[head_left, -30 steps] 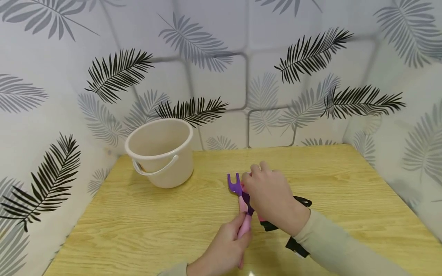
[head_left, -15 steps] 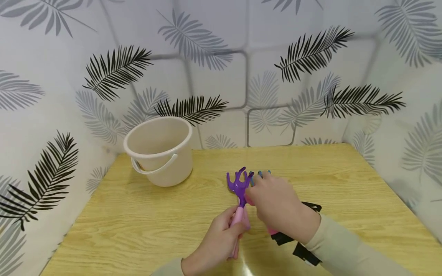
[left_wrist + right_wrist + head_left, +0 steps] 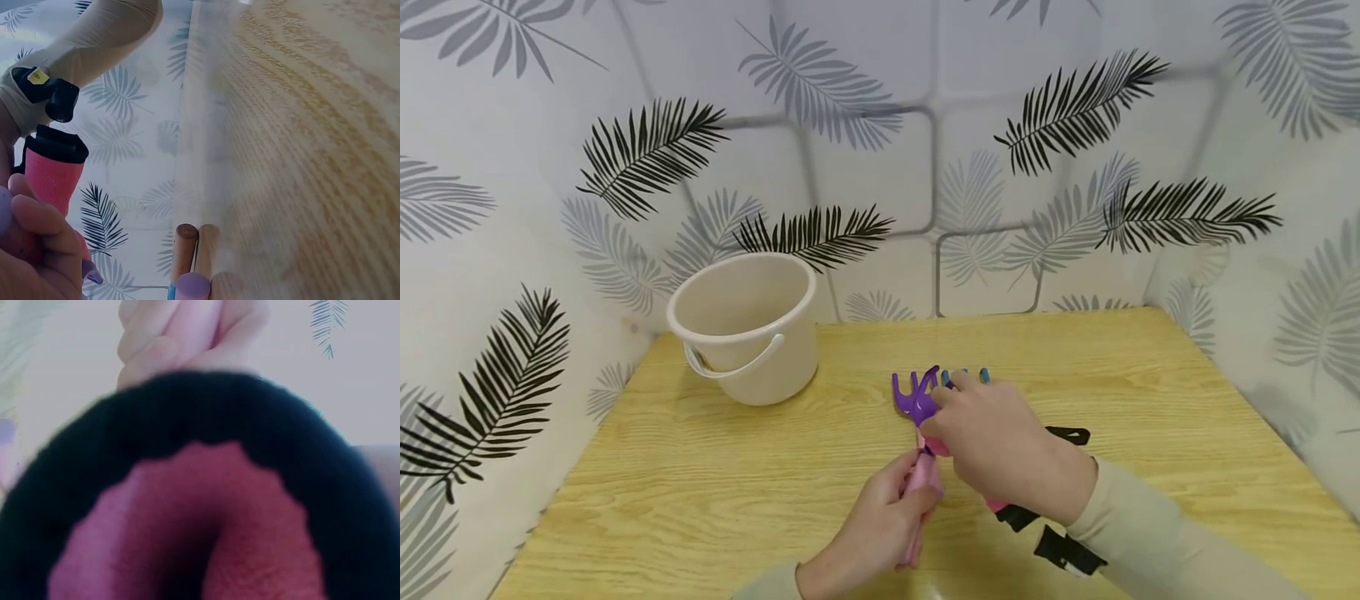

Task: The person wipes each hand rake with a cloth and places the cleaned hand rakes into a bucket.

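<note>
In the head view my left hand (image 3: 880, 517) grips the pink handle (image 3: 925, 475) of a small purple hand rake (image 3: 922, 408), tines pointing away from me. My right hand (image 3: 1007, 442) clutches a pink fuzzy cloth with a black-edged cuff (image 3: 1017, 517) against the rake's neck, hiding part of its head. The left wrist view shows this pink cloth (image 3: 53, 181) as a tube with a black cuff; its open end fills the right wrist view. A purple fork (image 3: 901, 398) lies behind the rake, and blue tines (image 3: 985, 375) show past my right hand.
A cream bucket (image 3: 775, 367) with a white handle stands at the back left of the wooden table (image 3: 700, 483). Brown wooden handles (image 3: 185, 244) and a purple-ended pink handle (image 3: 192, 286) lie on the table. Patterned walls (image 3: 865, 192) enclose the back and sides.
The rake's head came out from under my right hand, then became partly covered again. My right hand shifted right and towards me, then slightly back left over the neck. My left hand keeps its grip.
</note>
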Action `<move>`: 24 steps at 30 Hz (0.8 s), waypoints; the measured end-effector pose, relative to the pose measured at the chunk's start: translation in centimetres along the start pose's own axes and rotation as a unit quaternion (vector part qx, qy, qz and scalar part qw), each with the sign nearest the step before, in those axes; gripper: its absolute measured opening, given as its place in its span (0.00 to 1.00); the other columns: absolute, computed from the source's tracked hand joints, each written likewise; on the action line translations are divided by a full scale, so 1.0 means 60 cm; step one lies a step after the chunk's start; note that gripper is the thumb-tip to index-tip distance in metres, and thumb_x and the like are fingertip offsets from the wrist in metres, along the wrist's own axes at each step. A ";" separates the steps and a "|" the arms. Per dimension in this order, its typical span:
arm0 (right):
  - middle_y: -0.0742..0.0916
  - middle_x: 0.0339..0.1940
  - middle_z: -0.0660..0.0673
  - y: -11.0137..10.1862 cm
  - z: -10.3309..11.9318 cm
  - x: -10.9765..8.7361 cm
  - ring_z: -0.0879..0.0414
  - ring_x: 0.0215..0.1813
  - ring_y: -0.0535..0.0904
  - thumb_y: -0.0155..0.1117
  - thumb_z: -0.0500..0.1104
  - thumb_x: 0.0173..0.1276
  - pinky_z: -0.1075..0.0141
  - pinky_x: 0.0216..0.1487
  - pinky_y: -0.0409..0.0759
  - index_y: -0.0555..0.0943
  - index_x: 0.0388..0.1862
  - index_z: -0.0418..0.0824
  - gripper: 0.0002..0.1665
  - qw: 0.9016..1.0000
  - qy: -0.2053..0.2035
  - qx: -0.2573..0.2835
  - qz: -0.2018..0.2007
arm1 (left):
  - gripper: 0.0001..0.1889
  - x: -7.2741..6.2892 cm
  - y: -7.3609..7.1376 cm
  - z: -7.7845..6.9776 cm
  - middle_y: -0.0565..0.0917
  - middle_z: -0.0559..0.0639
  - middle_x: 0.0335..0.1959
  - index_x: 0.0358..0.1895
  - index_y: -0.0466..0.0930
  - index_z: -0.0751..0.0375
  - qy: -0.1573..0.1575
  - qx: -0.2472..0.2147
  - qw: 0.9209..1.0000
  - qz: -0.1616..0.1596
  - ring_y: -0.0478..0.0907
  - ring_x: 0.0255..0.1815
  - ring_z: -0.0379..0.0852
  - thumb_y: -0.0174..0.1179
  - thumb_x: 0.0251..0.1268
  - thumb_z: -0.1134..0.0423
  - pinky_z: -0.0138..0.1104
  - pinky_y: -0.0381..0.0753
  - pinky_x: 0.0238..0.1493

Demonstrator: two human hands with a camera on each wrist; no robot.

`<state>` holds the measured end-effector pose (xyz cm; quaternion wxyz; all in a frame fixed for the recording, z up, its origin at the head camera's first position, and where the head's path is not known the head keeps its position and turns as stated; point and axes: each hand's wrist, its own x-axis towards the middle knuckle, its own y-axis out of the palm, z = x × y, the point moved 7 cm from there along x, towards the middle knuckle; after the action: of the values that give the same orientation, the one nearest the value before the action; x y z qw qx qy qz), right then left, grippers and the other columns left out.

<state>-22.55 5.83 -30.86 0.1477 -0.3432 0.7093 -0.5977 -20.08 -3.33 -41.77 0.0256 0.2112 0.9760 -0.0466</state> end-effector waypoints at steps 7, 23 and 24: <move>0.87 0.36 0.51 -0.003 0.004 -0.003 0.50 0.41 0.81 0.74 0.36 0.49 0.60 0.20 0.80 0.90 0.34 0.58 0.18 1.000 -0.004 -0.015 -0.016 | 0.23 0.001 0.000 -0.003 0.73 0.49 0.21 0.69 0.68 0.65 0.012 -0.002 1.000 0.003 0.67 0.07 0.40 0.51 0.73 0.64 0.28 0.68 0.07; 0.84 0.32 0.48 0.035 -0.039 0.001 0.53 0.33 0.75 0.78 0.45 0.47 0.61 0.19 0.79 0.86 0.29 0.51 0.09 0.992 0.058 -0.109 0.006 | 0.20 -0.004 -0.014 -0.009 0.75 0.50 0.27 0.66 0.72 0.60 0.017 0.019 0.999 -0.030 0.69 0.10 0.42 0.52 0.73 0.63 0.32 0.71 0.08; 0.84 0.32 0.48 0.034 -0.039 0.001 0.53 0.33 0.75 0.78 0.45 0.46 0.61 0.20 0.80 0.86 0.29 0.51 0.10 0.993 0.058 -0.107 0.001 | 0.21 -0.004 -0.016 -0.010 0.75 0.50 0.27 0.67 0.71 0.61 0.019 0.019 0.999 -0.030 0.69 0.09 0.42 0.52 0.73 0.64 0.33 0.71 0.07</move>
<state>-24.65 7.66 -32.20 0.0692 -0.3214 0.7766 -0.5374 -20.26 -4.22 -41.10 0.0016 0.1833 0.9811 -0.0613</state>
